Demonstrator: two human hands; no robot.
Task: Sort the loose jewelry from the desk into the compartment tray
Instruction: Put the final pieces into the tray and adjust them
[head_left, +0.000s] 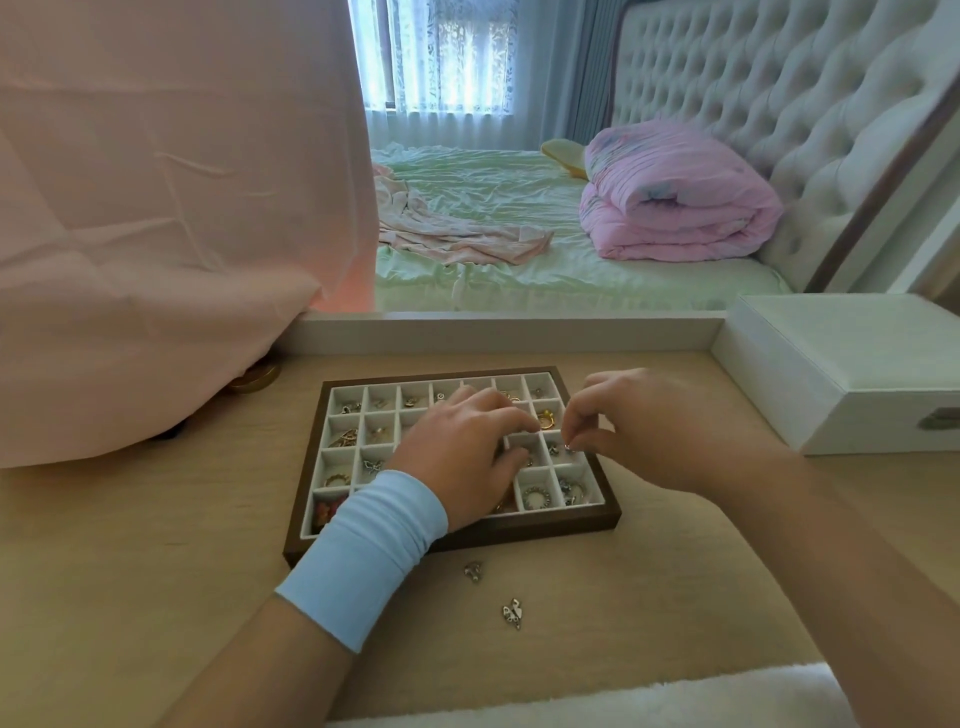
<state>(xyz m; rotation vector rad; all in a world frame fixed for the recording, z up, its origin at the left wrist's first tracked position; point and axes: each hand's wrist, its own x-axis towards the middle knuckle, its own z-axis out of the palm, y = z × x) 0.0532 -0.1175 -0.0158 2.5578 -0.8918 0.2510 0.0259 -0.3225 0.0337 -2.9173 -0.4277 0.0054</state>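
My right hand (670, 431) pinches a small silver piece (569, 446) directly over the right-hand column of the tray (519, 529); my left hand (457, 447) curls alongside, grip unclear.

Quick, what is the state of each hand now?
Left hand: fingers curled over the tray; hold cannot be told.
Right hand: pinches a small silver piece.

No legible text (none anywhere)
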